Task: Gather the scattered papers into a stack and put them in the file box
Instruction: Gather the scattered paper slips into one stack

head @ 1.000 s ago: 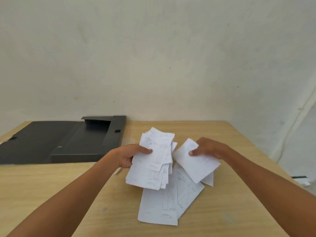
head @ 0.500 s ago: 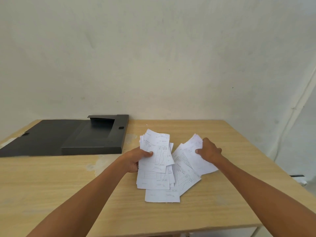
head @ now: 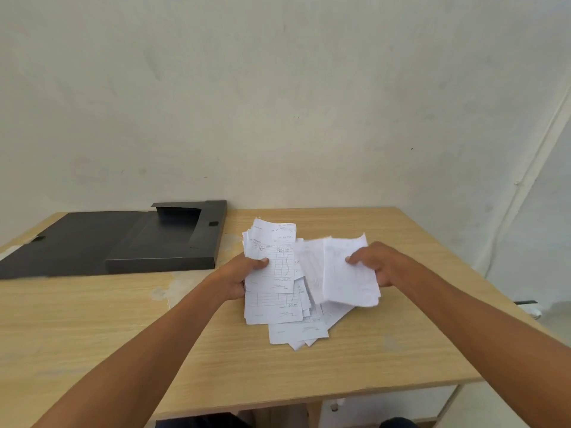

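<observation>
A loose bundle of white printed papers (head: 275, 257) is gripped at its left edge by my left hand (head: 239, 274), thumb on top. My right hand (head: 375, 264) holds a few more white sheets (head: 349, 273) just right of the bundle, lifted and blurred. Under both, several other papers (head: 296, 330) lie fanned out on the wooden table (head: 92, 329). The black file box (head: 160, 239) lies open at the back left, its lid flat to the left and its tray holding nothing that I can see.
A pale wall stands right behind the table. The table's right edge and front edge are near the papers. A pale scuffed patch (head: 168, 288) marks the wood between the box and my left hand.
My right hand has lifted its sheets off the table and brought them closer to the bundle in my left hand. The view has pulled back, so more of the table's front edge shows.
</observation>
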`<state>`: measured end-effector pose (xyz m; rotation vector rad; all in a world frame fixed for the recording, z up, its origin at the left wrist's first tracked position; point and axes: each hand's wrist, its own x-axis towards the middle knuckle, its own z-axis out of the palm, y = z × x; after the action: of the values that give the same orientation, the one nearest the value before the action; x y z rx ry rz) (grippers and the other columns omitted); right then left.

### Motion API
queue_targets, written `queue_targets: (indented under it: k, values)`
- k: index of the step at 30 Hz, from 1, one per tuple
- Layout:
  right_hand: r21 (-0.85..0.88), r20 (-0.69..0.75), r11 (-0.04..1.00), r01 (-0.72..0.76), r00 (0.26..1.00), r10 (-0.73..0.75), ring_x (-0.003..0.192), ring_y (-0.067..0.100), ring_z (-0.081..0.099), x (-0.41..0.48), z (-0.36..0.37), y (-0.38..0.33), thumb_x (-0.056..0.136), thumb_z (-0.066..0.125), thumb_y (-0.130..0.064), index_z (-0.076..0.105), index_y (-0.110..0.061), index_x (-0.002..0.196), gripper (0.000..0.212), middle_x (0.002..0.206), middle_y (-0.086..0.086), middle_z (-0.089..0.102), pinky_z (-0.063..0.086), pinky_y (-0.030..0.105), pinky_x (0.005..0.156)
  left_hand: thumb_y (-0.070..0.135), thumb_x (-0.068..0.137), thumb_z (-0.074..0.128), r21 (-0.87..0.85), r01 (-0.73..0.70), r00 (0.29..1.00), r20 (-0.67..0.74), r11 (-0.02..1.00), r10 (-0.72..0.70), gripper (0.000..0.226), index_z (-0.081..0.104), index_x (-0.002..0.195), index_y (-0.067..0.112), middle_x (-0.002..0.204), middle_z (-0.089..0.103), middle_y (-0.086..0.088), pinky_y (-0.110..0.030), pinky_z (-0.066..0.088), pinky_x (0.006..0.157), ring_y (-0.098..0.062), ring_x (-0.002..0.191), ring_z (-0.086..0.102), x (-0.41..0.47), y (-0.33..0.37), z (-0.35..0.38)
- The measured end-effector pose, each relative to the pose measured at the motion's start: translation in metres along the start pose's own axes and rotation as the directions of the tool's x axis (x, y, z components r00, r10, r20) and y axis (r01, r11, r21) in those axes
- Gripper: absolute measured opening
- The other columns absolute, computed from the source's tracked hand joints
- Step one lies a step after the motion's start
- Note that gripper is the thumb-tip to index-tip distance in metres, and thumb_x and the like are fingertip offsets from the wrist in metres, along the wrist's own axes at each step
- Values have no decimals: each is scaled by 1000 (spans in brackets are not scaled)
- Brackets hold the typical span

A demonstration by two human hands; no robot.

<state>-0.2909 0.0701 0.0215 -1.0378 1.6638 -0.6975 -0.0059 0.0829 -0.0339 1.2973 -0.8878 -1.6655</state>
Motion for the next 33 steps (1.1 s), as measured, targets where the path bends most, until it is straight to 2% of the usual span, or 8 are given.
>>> queue_targets:
  k: [3, 6, 12, 14, 19, 23, 28, 33]
  values:
    - [-74, -39, 997, 6, 999, -8, 109, 42, 65, -4, 15, 23, 89, 67, 5, 48, 9, 132, 47, 122, 28, 63, 55, 55, 86, 4, 101, 60, 38, 38, 999, -22, 999, -37, 38, 58, 139, 8, 126, 72, -17, -52, 58, 89, -35, 113, 69, -5, 7, -9]
    - [-197, -36, 978, 64, 997, -72, 107, 36, 65, -8, 25, 39, 88, 69, 2, 53, 8, 125, 40, 122, 24, 64, 55, 42, 79, 3, 99, 63, 161, 180, 983, -47, 970, -175, 32, 60, 130, 1, 114, 73, -19, -52, 57, 84, -35, 101, 70, -17, 13, -17]
    - [-307, 37, 941, 146, 989, -141, 100, 30, 64, -17, 47, 49, 79, 79, -7, 58, 1, 109, 37, 109, 15, 66, 54, 37, 77, 1, 100, 60, 189, 267, 956, 75, 945, -285, 21, 63, 120, -4, 102, 78, -22, -54, 63, 77, -36, 96, 73, -28, 13, -12]
    - [-280, 72, 944, 172, 985, -158, 101, 30, 66, -18, 53, 47, 73, 83, -6, 62, 2, 113, 46, 111, 15, 69, 57, 38, 79, 1, 100, 60, 174, 265, 954, 97, 948, -284, 25, 62, 125, -4, 108, 76, -22, -56, 61, 80, -37, 101, 72, -27, 11, -6]
    - [-272, 106, 945, 183, 982, -159, 95, 30, 67, -19, 59, 40, 75, 81, -6, 59, 1, 117, 48, 108, 15, 68, 51, 29, 57, 1, 100, 60, 127, 246, 958, 120, 961, -261, 32, 60, 132, -1, 128, 69, -22, -54, 60, 88, -37, 108, 70, -24, 8, -3]
    - [-198, 114, 958, 209, 975, -189, 85, 24, 67, -8, 53, 27, 80, 79, -5, 65, -1, 117, 40, 108, 12, 71, 49, 29, 57, 3, 100, 60, 41, 169, 980, 99, 985, -172, 33, 61, 133, 1, 131, 69, -22, -54, 58, 92, -37, 115, 69, -19, 5, -10]
    - [-25, 121, 965, 260, 959, -255, 80, 15, 68, 12, 21, -3, 85, 75, -8, 68, -12, 110, 26, 101, 3, 74, 49, 28, 61, 4, 103, 56, 12, -58, 989, -135, 998, 59, 36, 57, 139, 8, 124, 71, -14, -49, 58, 84, -33, 108, 69, 2, 13, -27]
    - [-121, 185, 914, 387, 914, -362, 100, 25, 72, 32, -1, -53, 85, 75, -13, 70, -15, 114, 29, 108, 3, 77, 56, 44, 92, 7, 106, 50, 215, -277, 919, -223, 936, 324, 32, 55, 136, 16, 125, 68, -8, -37, 56, 73, -22, 102, 68, 22, 27, -34]
